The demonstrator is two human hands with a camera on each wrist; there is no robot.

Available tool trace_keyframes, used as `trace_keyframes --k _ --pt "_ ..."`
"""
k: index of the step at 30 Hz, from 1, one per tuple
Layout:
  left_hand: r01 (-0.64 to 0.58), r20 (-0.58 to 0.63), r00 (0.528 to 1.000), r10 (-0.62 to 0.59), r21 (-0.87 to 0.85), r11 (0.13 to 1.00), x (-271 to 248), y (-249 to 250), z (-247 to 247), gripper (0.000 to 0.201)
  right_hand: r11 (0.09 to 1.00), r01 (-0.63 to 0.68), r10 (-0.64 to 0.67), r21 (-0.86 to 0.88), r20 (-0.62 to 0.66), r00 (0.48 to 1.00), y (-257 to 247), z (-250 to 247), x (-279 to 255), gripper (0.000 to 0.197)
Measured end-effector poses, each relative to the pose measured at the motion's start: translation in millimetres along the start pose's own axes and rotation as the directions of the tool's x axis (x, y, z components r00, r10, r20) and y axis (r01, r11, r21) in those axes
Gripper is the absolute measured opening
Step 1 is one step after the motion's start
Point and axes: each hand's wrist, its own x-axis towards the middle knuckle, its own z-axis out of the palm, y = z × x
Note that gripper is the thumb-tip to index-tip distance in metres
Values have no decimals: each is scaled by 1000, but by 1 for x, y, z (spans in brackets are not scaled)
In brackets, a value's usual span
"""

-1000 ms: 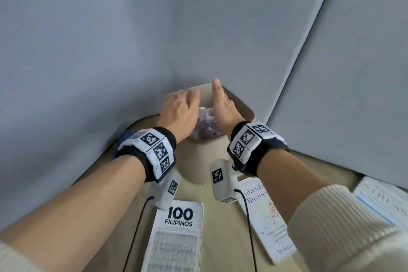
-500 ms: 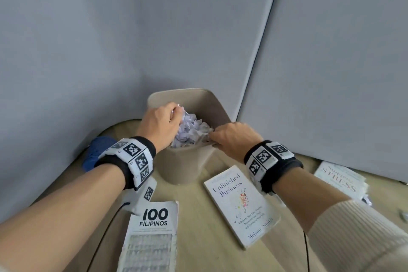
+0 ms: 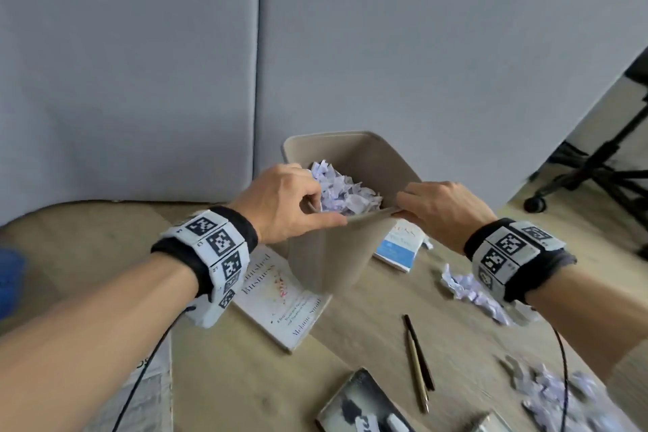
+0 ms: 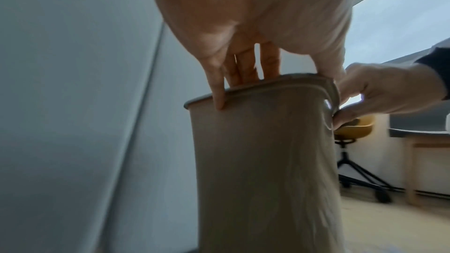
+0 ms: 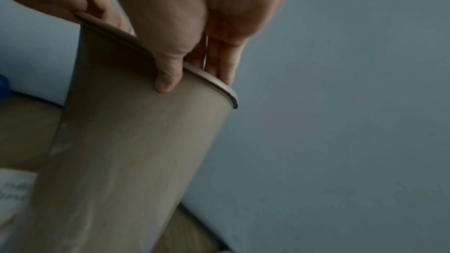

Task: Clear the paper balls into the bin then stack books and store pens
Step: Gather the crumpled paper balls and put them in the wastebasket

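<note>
A beige bin (image 3: 329, 249) stuffed with crumpled paper (image 3: 342, 188) sits between my hands, tilted, its base over a white book (image 3: 280, 298). My left hand (image 3: 315, 210) pinches the near-left rim, thumb outside and fingers inside. My right hand (image 3: 406, 207) pinches the near-right rim the same way. The left wrist view shows the bin wall (image 4: 263, 161) and my thumb (image 4: 217, 93) on it; the right wrist view shows the wall (image 5: 134, 151) under my right thumb (image 5: 168, 78). Loose paper balls (image 3: 470, 288) lie on the table to the right, with more (image 3: 561, 393) nearer. Two pens (image 3: 419, 354) lie side by side.
A blue-and-white book (image 3: 399, 245) lies behind the bin's right side, a dark-covered book (image 3: 361, 407) at the near edge, another book (image 3: 150, 393) under my left forearm. Grey partition panels (image 3: 385, 46) back the wooden table (image 3: 245, 361). A blue object (image 3: 10, 273) sits far left.
Both hands left the paper inside the bin and took hold of its rim. The bin has moved right, from left of the white book to over it. The view has swung right.
</note>
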Motion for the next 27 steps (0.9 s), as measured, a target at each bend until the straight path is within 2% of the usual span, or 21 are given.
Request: trace_keyframes --k 2,4,7,10,12,15,17,19,20,22,24,27 --pt "-51 132 990 48 17 999 13 20 30 54 997 -68 69 -19 59 996 18 10 -36 14" --pt "-117 225 969 105 39 992 23 36 58 45 991 -137 137 -14 111 984 29 21 -65 14" --pt "-140 236 964 122 62 988 36 54 85 36 962 -266 258 59 118 959 35 33 -96 12" --pt "-145 244 962 122 79 986 44 71 103 35 906 -418 406 68 144 903 35 41 -109 10" --pt "-149 272 956 110 126 981 45 82 108 38 866 -492 479 87 135 867 38 43 -116 22" --pt "-166 299 952 69 315 934 44 101 108 54 797 -595 579 103 151 801 48 33 -141 47" --pt "-188 220 969 111 370 910 43 120 102 60 727 -677 650 119 199 733 59 29 -169 47" --pt "-248 135 968 212 393 885 45 141 103 50 632 -763 720 139 259 644 67 28 -204 48" --pt "-276 140 961 239 392 878 49 154 105 43 578 -805 750 135 302 589 70 29 -223 49" --pt "-332 232 937 262 348 877 54 179 114 34 475 -875 783 90 410 467 69 32 -262 53" --pt "-406 417 870 263 303 862 55 199 133 31 387 -921 782 44 513 353 64 36 -299 55" --pt "-496 650 722 238 246 833 53 221 173 32 316 -948 750 -22 618 235 52 48 -353 53"
